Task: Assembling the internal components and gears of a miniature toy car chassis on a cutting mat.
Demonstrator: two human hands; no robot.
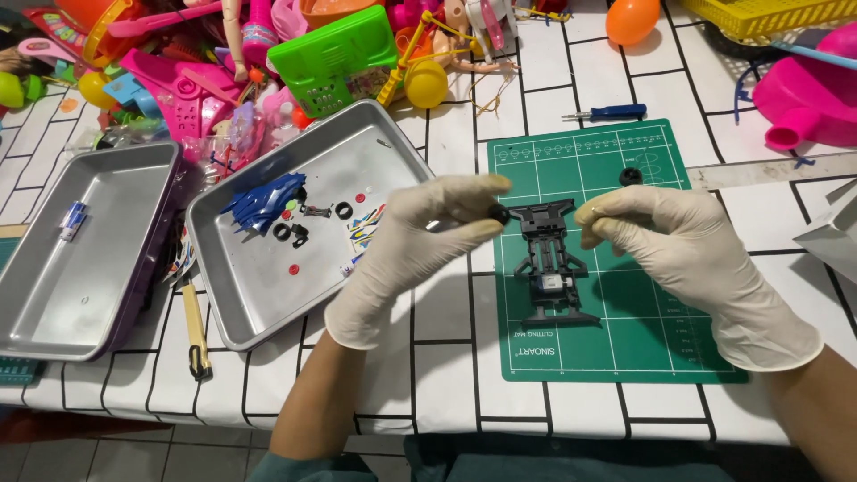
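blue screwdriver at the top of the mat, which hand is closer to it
Right. The right hand is just below the blue screwdriver, over the green mat; the left hand is farther off, down-left of it.

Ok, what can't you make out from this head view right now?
- Head view: what the right hand pinches is hidden by its own fingertips.
- The small black part at the left hand fingertips is blurred and half covered; possibly a wheel.
- The black chassis internals are too small to read.
- The small pieces in the metal tray are too small to identify.
- The toy pile is cut off by the top edge.
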